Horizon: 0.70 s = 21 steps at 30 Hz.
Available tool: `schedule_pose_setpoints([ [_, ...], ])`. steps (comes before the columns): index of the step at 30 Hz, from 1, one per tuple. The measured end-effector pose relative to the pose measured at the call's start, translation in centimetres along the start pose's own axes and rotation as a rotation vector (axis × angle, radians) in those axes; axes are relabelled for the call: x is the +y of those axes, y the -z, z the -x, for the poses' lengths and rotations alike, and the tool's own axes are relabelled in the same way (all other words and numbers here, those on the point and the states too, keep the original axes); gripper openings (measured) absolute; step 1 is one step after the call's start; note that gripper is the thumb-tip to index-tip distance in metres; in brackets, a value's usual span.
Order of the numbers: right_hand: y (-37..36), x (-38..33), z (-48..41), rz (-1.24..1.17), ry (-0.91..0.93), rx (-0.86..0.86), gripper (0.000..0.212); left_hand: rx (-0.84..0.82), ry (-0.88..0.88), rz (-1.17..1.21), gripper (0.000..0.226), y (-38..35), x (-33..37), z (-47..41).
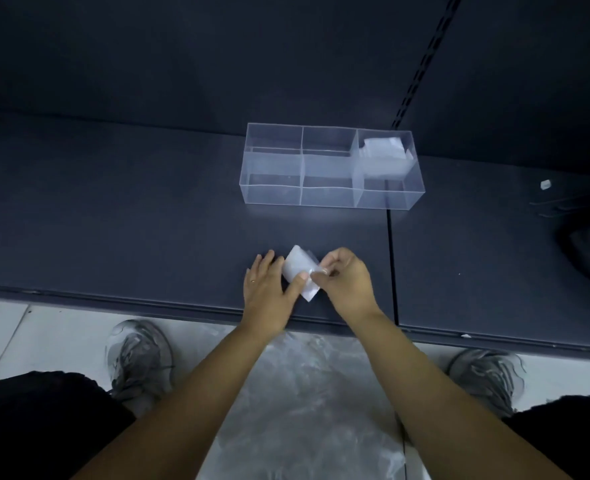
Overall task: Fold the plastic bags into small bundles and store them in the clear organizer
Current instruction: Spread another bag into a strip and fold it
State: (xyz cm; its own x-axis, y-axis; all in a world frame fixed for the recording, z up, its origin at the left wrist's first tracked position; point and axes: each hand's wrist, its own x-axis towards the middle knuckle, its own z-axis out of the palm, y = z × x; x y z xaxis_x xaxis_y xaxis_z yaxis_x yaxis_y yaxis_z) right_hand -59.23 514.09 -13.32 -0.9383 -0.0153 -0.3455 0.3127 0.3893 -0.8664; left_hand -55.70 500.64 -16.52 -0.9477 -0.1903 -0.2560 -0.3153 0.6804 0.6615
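- The person is leaning over a dark shelf [148, 220] and working on a partly folded plastic bag [297, 268]. It's lying near the shelf's front edge, well apart from the organizer.
- The left hand [266, 289] is lying flat on the shelf just beside the bag. Its fingers are straight and close together, and the thumb is pressing down on the bag's near side.
- The right hand [347, 282] is pinching the bag's right edge between thumb and fingertips, with the other fingers curling in.
- The clear organizer [273, 178] is sitting further back on the shelf, split up by dividers. Some folded bundles [383, 154] are already sitting in its right-hand end, and the other sections are looking see-through.
- A heap of loose bags [304, 393] is lying on the floor between the person's grey sneakers [141, 358].
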Motion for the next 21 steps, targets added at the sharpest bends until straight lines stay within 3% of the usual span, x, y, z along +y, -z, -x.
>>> schedule_pose_setpoints([
  [3,2.8,-1.6,0.1,-0.049,0.114,-0.246,0.026,-0.232,0.11,0.496,0.095,2.5,2.6,-0.9],
  [5,4.8,-2.8,-0.1,-0.043,0.176,-0.361,0.028,-0.412,0.12,0.627,0.105,3.5,4.1,-1.6],
  [8,7.9,-4.2,-1.0,-0.01,0.204,-0.387,0.03,-0.481,0.112,0.881,0.063,4.0,6.1,-3.2],
  [11,10.0,-4.8,-2.7,-0.104,0.152,-0.288,0.029,-0.37,0.144,1.032,0.031,3.5,8.4,-5.1],
  [15,11.0,-4.7,-5.2,-0.22,-0.021,-0.196,0.012,-0.204,0.163,1.082,0.021,2.2,11.3,-7.4],
  [19,11.9,-5.3,-10.3,-0.255,-0.062,0.064,0.011,0.04,0.096,0.972,0.016,1.9,12.5,-10.0],
  [21,12.6,-5.7,-13.9,-0.279,-0.087,0.242,0.019,0.221,0.008,0.738,0.012,1.9,11.9,-10.7],
])
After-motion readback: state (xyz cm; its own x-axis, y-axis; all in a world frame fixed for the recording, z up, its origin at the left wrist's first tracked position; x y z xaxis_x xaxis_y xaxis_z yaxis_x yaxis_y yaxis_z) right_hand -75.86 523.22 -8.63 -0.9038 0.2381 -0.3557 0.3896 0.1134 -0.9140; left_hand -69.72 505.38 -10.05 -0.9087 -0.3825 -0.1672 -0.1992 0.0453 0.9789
